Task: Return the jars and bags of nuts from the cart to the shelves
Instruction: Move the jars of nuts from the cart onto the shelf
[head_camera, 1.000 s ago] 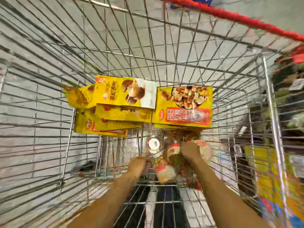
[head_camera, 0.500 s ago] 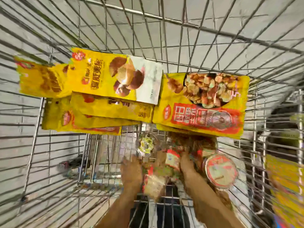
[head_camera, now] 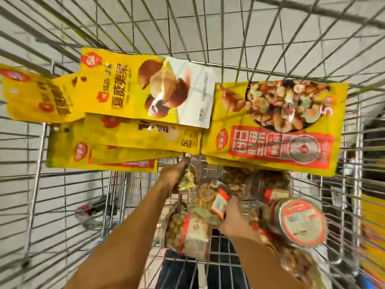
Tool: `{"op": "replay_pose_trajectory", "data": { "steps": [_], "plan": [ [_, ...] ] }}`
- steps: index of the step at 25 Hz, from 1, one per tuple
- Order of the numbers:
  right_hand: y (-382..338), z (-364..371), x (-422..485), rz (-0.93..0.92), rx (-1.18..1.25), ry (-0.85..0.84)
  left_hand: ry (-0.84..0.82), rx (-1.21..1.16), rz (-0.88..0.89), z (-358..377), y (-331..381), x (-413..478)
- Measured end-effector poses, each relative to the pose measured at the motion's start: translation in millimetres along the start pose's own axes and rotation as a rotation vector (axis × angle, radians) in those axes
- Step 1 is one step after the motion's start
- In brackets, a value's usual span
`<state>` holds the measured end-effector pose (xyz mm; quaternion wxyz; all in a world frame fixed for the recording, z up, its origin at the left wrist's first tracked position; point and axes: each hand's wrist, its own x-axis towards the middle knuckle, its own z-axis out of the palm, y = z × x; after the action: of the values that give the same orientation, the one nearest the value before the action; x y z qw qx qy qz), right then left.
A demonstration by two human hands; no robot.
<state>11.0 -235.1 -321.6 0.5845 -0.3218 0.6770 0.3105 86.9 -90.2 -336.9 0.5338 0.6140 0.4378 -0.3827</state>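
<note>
I look down into a wire cart [head_camera: 37, 184]. Several yellow bags of nuts lie at its far end: a macadamia bag [head_camera: 143, 88] on a stack at the left, a mixed-nut bag [head_camera: 275, 126] at the right. Clear jars of nuts lie nearer me. My left hand [head_camera: 173, 176] grips a small jar with pale green contents [head_camera: 187, 180]. My right hand [head_camera: 233, 217] grips a jar with a red label [head_camera: 212, 199]. Another jar [head_camera: 187, 232] lies below the hands, and one with a red round lid [head_camera: 302, 222] lies at the right.
Grey floor tiles [head_camera: 208, 24] show through the cart's wire walls. A cart wheel [head_camera: 87, 211] is seen below at the left. Colourful shelf goods [head_camera: 373, 236] blur past the cart's right side. Dark trousers [head_camera: 183, 274] show under the near end.
My view has dropped closer to the cart's contents. The left hand has reached forward onto the small green jar, and the right hand has closed round the red-labelled jar.
</note>
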Motion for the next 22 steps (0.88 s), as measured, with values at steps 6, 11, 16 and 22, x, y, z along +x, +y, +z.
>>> {"op": "replay_pose_trajectory", "data": {
  "steps": [6,11,16,22],
  "plan": [
    [-11,-22,-52,-0.129,-0.024,-0.097,-0.288,-0.267,-0.082,-48,-25,-80],
    [-44,-25,-190,-0.372,-0.039,-0.373,-0.477,-0.280,0.025,-72,28,-175],
    [-27,-54,-331,-0.608,0.114,-0.627,-0.657,-0.196,0.276,-68,98,-293],
    [11,-131,-433,-0.760,0.452,-0.605,-0.850,-0.102,0.478,-30,127,-418]
  ]
}}
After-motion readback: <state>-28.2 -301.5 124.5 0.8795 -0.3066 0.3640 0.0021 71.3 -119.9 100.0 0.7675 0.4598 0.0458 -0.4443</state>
